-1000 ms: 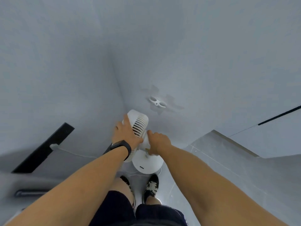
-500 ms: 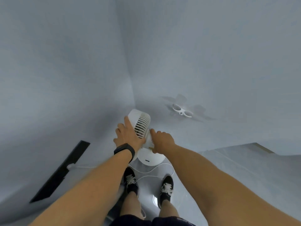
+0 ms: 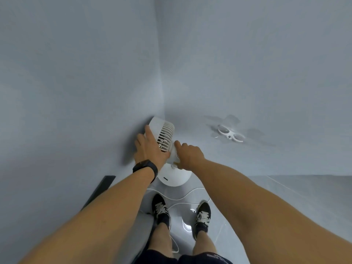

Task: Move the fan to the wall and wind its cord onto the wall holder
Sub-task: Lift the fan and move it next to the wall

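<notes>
I had the fan (image 3: 165,137) tucked right in the wall corner, left hand (image 3: 150,149) flat on its head, right hand (image 3: 188,156) wrapped round its neck. The cord (image 3: 182,197) lay loose on the floor (image 3: 285,206) by my shoes; the wall holder (image 3: 230,135) sat well off to the right.

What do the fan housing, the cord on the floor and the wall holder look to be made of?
Fan: white moulded plastic, matte, judging by its thin even grille slats and smooth round base. Cord: white and flexible, probably rubber or PVC sheathed, since it lies in loose curves on the floor. Wall holder: white, likely rigid plastic, with open loops; too small to be sure.
</notes>
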Demonstrator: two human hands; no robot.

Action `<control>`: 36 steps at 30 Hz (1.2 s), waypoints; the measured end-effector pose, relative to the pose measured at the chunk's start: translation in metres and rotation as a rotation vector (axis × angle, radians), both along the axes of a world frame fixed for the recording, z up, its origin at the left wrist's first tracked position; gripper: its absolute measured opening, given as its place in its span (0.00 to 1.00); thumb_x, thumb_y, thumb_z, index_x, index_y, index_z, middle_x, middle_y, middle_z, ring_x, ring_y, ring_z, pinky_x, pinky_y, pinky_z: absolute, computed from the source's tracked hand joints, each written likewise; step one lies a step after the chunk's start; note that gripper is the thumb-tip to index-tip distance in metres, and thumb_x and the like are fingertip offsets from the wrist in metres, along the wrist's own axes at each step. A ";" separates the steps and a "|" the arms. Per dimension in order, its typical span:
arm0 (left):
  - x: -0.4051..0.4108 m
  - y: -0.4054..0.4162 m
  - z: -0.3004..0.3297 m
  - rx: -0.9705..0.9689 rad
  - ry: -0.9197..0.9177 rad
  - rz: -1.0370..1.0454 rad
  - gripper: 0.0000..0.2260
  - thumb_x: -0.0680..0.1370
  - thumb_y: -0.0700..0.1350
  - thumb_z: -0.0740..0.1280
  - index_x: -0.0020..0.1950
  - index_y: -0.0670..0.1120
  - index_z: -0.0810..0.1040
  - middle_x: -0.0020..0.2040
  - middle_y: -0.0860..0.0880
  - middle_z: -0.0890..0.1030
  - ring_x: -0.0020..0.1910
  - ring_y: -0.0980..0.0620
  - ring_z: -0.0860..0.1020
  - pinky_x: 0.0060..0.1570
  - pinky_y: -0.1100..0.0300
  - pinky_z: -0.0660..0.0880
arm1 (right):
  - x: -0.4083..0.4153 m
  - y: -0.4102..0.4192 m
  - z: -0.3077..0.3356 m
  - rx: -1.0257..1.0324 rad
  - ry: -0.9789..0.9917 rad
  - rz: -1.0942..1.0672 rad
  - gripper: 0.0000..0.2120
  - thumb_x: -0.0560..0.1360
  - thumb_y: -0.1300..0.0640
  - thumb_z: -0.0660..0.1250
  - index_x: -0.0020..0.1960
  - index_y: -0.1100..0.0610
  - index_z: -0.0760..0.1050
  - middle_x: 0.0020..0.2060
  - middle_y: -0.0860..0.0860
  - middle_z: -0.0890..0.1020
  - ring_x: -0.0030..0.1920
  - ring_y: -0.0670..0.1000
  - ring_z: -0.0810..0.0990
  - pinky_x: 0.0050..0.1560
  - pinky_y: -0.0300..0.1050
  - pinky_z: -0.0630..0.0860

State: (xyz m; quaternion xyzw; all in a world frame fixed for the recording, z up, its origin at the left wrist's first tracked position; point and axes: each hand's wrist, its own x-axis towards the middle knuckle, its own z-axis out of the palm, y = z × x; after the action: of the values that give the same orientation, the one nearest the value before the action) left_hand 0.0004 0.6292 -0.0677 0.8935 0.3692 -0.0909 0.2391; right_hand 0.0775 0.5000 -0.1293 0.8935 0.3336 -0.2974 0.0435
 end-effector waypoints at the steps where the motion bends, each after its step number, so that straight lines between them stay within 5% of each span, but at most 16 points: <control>1: -0.001 0.001 -0.003 0.002 0.011 -0.004 0.55 0.64 0.60 0.82 0.80 0.48 0.51 0.67 0.41 0.69 0.66 0.39 0.71 0.53 0.43 0.80 | -0.001 0.000 -0.003 0.005 0.003 -0.008 0.45 0.69 0.46 0.79 0.76 0.55 0.57 0.59 0.57 0.79 0.53 0.60 0.83 0.43 0.50 0.73; 8: -0.018 -0.001 -0.015 0.047 0.048 -0.011 0.55 0.64 0.61 0.82 0.80 0.49 0.51 0.65 0.41 0.70 0.64 0.40 0.73 0.51 0.44 0.81 | -0.019 0.001 -0.018 -0.003 0.045 -0.032 0.53 0.68 0.48 0.81 0.81 0.54 0.51 0.66 0.57 0.76 0.59 0.61 0.82 0.51 0.56 0.80; 23: -0.033 -0.024 -0.041 0.111 0.074 0.058 0.57 0.64 0.64 0.81 0.80 0.46 0.51 0.64 0.39 0.71 0.62 0.40 0.74 0.49 0.45 0.82 | -0.024 -0.012 -0.047 0.004 0.020 0.050 0.45 0.72 0.52 0.78 0.79 0.55 0.55 0.67 0.57 0.75 0.62 0.62 0.79 0.56 0.55 0.79; 36: -0.014 -0.003 -0.045 0.122 0.180 -0.129 0.59 0.68 0.67 0.76 0.83 0.45 0.43 0.78 0.40 0.58 0.73 0.38 0.66 0.65 0.43 0.74 | -0.006 -0.015 -0.039 0.050 0.212 -0.053 0.55 0.70 0.53 0.81 0.83 0.48 0.47 0.77 0.54 0.67 0.73 0.60 0.71 0.63 0.61 0.78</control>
State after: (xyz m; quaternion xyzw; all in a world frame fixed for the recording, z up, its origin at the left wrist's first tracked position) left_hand -0.0140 0.6258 -0.1124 0.9164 0.3359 -0.1632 0.1439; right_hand 0.0717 0.4855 -0.1679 0.8664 0.3197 -0.3830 -0.0221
